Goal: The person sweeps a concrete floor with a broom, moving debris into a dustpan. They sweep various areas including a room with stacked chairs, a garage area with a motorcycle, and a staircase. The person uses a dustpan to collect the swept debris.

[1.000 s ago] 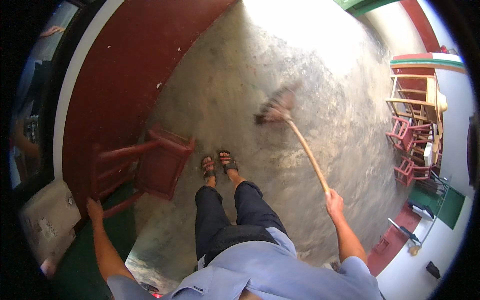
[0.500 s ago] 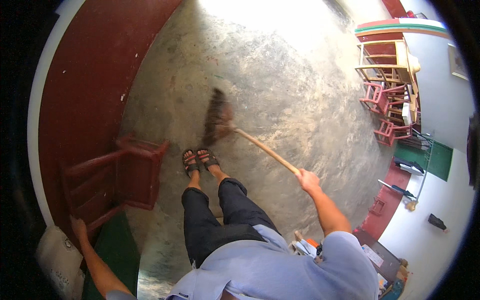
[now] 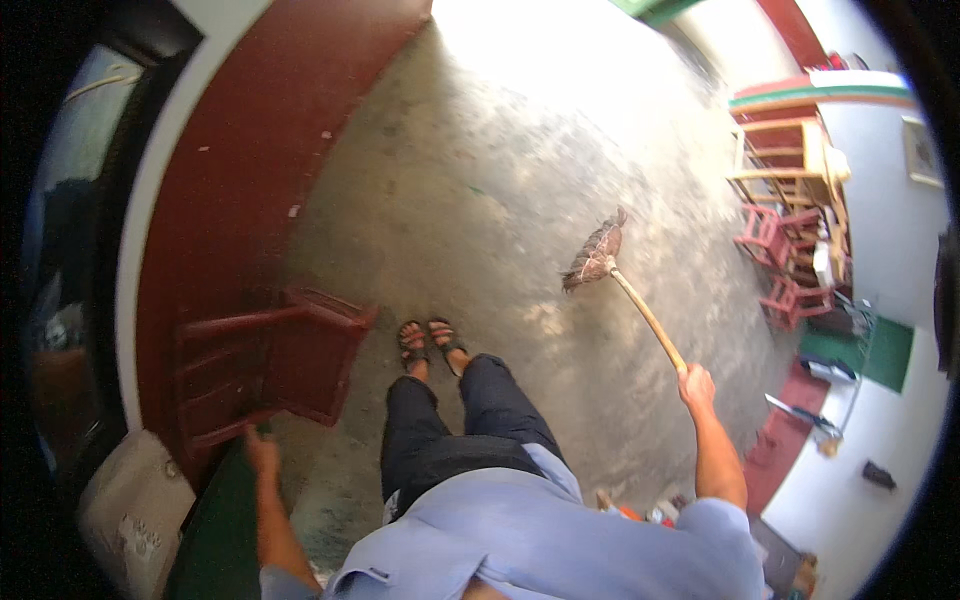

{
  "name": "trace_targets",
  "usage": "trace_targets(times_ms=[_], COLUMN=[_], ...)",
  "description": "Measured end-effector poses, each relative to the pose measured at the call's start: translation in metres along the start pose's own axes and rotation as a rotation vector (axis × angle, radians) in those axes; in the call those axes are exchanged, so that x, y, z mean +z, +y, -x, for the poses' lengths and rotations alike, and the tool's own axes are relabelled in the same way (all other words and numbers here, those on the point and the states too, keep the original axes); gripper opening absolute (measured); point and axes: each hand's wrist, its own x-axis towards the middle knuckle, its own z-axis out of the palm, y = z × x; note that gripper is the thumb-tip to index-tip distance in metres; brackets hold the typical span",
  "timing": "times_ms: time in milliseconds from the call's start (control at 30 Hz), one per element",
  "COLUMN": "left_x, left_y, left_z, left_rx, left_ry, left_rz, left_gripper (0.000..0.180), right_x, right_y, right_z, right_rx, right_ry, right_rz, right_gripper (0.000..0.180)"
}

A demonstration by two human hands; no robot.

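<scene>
Long-handled broom of pale wood and dark-brown bristle (image 3: 606, 258): slants ahead of the person on the right, grip end near, bristles farther off and to the left.

Near left: bare left hand (image 3: 262, 455) at the near edge of a dark-red wooden chair (image 3: 315, 365); contact and curl of its fingers cannot be told.

Near right: bare right hand (image 3: 696, 385), fingers wrapped closely around the upper end of the straight wooden handle (image 3: 648, 320). One-handed hold.

Middle: handle slim; judged stiff, light, not fragile. Bare wood should slip little. End hold gives reach, but the head's weight may twist the wrist; a second hold lower down the handle would steady it.

Farther: flared bristle head (image 3: 596, 257), ragged-edged; probably soft, springy, a poor place to grasp. Beneath, mottled grey concrete floor (image 3: 480, 240); whether tips press it, cannot tell.

Far right: light-wood furniture (image 3: 816, 150), well apart from the broom.
</scene>
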Motion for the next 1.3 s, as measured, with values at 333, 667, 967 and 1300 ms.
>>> trace_targets(times_ms=[333,667,967,1300], left_x=[0.096,0.089,0.042,0.033], left_y=[0.031,0.092,0.314,0.385], left_z=[0.088,0.124,0.043,-0.021], left_rx=[-0.119,-0.473,-0.174,-0.178], left_ry=[-0.272,-0.301,-0.320,-0.336], left_rz=[0.289,0.588,0.407,0.285], left_gripper=[0.027,0.022,0.021,0.016], right_x=[-0.040,-0.042,-0.022,-0.103], right_y=[-0.321,-0.348,-0.044,-0.084], right_z=[-0.081,-0.238,-0.210,-0.182], right_rx=[-0.640,-0.636,0.010,-0.117], right_ry=[-0.067,-0.218,-0.203,-0.097], right_rz=[-0.293,-0.242,-0.306,-0.480], right_gripper=[0.036,0.037,0.029,0.024])
